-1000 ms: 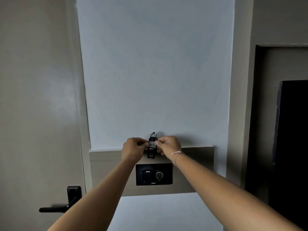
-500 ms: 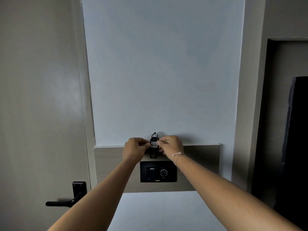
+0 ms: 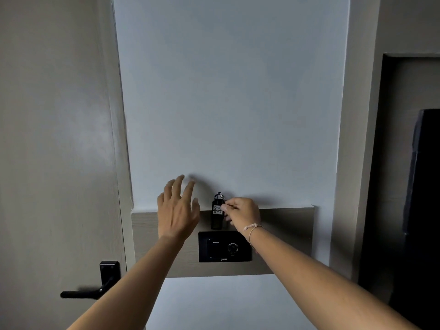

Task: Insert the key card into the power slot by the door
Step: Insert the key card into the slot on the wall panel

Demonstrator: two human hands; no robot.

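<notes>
A narrow black key card (image 3: 217,214) with a white number tag and a metal ring on top stands upright against the wall's wood-look band, its lower end just above a black wall panel (image 3: 225,246). My right hand (image 3: 241,213) pinches the card's right edge at the tag. My left hand (image 3: 177,207) is lifted clear to the card's left, fingers spread, holding nothing. I cannot tell how deep the card sits in the slot.
The pale door (image 3: 54,151) fills the left side, with a black lever handle (image 3: 95,285) at lower left. The black wall panel carries a round dial. The wood-look band (image 3: 285,234) runs across the white wall. A dark opening (image 3: 416,186) lies at the right.
My left hand let go of the key card and moved up and left with fingers spread. My right hand keeps its pinch on the card.
</notes>
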